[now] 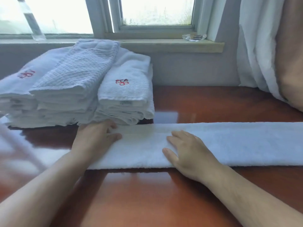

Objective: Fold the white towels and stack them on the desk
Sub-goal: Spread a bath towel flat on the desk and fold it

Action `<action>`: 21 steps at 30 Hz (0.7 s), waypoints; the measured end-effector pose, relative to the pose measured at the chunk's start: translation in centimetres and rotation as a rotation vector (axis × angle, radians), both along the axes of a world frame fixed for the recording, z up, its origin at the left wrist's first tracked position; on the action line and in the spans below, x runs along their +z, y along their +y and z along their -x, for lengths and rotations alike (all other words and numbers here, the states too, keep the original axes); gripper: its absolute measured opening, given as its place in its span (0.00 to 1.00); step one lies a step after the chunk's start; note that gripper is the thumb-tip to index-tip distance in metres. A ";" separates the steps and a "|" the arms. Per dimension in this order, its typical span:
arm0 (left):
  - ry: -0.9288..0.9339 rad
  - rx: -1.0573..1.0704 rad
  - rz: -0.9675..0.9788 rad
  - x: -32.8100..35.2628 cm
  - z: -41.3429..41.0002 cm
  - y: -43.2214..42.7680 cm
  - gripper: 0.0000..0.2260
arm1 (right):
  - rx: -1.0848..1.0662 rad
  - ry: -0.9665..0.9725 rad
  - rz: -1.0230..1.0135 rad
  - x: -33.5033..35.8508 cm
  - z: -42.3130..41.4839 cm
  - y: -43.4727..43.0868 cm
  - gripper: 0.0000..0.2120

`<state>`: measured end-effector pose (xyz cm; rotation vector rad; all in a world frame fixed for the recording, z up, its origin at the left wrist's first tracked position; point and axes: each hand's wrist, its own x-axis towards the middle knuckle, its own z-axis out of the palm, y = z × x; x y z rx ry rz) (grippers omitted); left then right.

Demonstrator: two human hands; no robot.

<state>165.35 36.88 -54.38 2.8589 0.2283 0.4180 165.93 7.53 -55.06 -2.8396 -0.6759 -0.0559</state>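
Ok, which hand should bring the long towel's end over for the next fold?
Probably the left hand: it rests at the towel strip's left end. The right hand lies flat mid-strip, suited to anchoring.

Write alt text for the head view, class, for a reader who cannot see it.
Both hands, left hand and right hand, press flat on a long folded white towel lying across a glossy wooden desk. Stacks of folded towels stand behind, beneath a window.

1. White towel (213,143), plain, on glossy red-brown tabletop (147,194).
2. White stack (73,95): waffle weave on top piece, red flower marks on two others.
3. Pale grey window frame (98,17); white curtain (255,46).
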 end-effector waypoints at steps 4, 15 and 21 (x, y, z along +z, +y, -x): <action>-0.061 0.280 0.026 -1.0 0.8 0.9 0.28 | -0.010 -0.048 0.030 -0.8 0.5 0.5 0.24; 0.254 0.210 0.320 1.6 1.4 1.1 0.19 | -0.043 -0.024 0.041 -1.2 0.8 0.5 0.27; 0.295 0.170 0.336 2.6 1.2 0.8 0.19 | -0.058 -0.021 0.048 -1.4 0.8 0.6 0.27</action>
